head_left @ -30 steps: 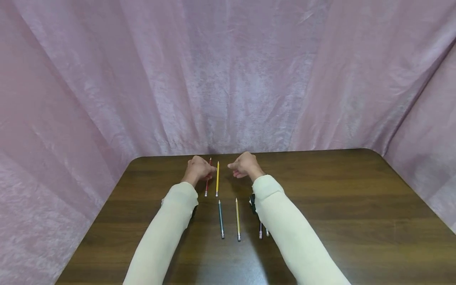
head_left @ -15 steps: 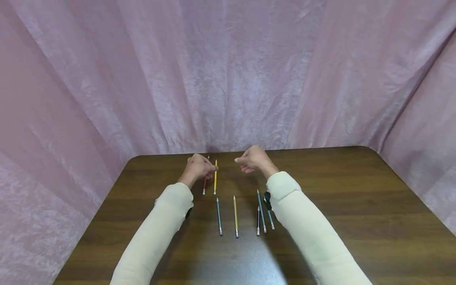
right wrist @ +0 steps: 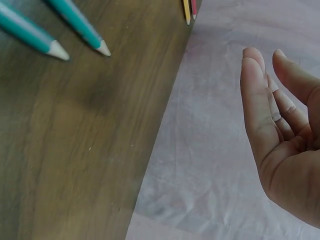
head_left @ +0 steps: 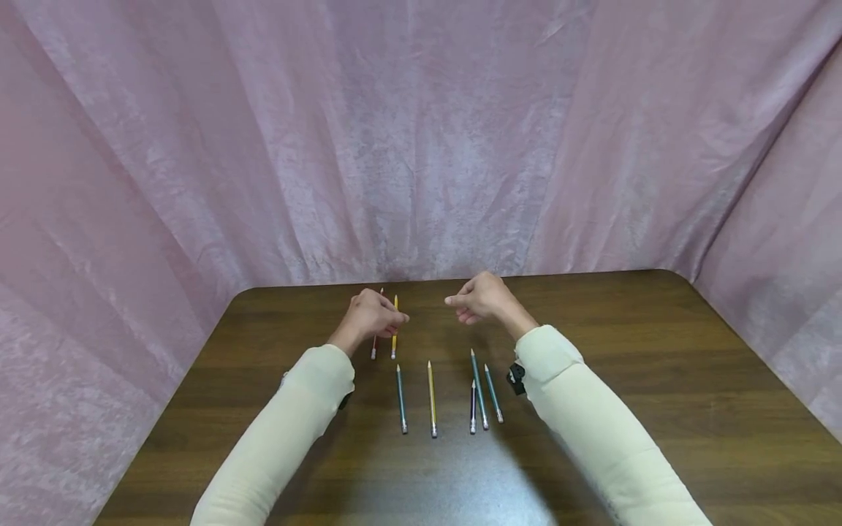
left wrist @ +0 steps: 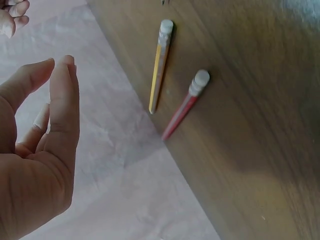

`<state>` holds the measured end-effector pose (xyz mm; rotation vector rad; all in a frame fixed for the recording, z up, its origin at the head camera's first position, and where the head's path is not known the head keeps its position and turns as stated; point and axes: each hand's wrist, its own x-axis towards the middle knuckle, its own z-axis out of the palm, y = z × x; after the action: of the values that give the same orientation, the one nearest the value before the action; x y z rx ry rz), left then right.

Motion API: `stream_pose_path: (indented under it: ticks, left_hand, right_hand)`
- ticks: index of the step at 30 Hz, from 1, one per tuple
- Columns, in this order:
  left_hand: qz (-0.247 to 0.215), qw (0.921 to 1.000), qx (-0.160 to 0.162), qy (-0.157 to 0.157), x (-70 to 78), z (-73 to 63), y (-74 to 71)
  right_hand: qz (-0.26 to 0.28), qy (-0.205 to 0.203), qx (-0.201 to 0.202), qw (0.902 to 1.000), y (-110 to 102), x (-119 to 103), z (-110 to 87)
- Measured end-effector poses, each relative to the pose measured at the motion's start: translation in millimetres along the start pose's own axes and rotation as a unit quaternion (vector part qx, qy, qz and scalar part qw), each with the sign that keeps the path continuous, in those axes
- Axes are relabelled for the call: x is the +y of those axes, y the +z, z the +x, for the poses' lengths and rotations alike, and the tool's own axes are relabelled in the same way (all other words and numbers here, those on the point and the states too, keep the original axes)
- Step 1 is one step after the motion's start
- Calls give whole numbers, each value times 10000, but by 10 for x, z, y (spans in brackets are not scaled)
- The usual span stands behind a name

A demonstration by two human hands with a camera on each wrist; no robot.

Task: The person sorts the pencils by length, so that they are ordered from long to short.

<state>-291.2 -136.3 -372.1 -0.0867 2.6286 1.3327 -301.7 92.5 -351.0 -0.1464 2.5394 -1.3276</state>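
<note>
My left hand (head_left: 371, 315) hovers over the far part of the table, thumb and forefinger apart with nothing between them. It partly covers a red pencil (head_left: 373, 351) and a yellow pencil (head_left: 395, 346), which lie side by side; their eraser ends show in the left wrist view. Across from it is my right hand (head_left: 485, 298), empty too, its thumb and fingertips separated in the right wrist view. Nearer lie a teal pencil (head_left: 401, 402) and a gold-yellow pencil (head_left: 431, 402). Below the right hand, a dark pencil (head_left: 473, 409) lies close to two teal pencils, one longer-looking (head_left: 479, 391), one rightmost (head_left: 494, 394).
The brown wooden table (head_left: 631, 351) ends at a far edge just beyond both hands. Pink curtains (head_left: 421, 146) hang behind it and along the sides. A small black device (head_left: 517, 378) sits at the right wrist by the sleeve.
My right hand has moved to the right, away from the left one, uncovering the dark and teal pencils. The left hand's fingers have stretched out slightly; the pencils lie as before.
</note>
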Motion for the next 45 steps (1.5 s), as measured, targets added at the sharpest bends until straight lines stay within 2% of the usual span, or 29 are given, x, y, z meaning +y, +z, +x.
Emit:
stream_pose_path:
  ticks: [8, 21, 27, 35, 40, 45]
  left_hand:
    - [115, 9993, -251, 238, 40, -95, 178]
    - [167, 9952, -895, 363, 111, -177, 697]
    - [235, 9945, -965, 322, 159, -182, 861]
    - [152, 9937, -1113, 23, 205, -144, 1073]
    - [429, 9927, -1121, -72, 243, -109, 1183]
    - [859, 9897, -1134, -177, 293, -86, 1228]
  right_hand:
    - [-69, -44, 48, 10000, -114, 188, -156]
    - [97, 115, 168, 9997, -250, 515, -337]
    - [96, 159, 173, 9997, -302, 617, -398]
    - [67, 46, 225, 9997, -393, 720, -514]
    - [133, 83, 225, 9996, -433, 804, -571]
    - [200, 70, 226, 9995, -466, 836, -604]
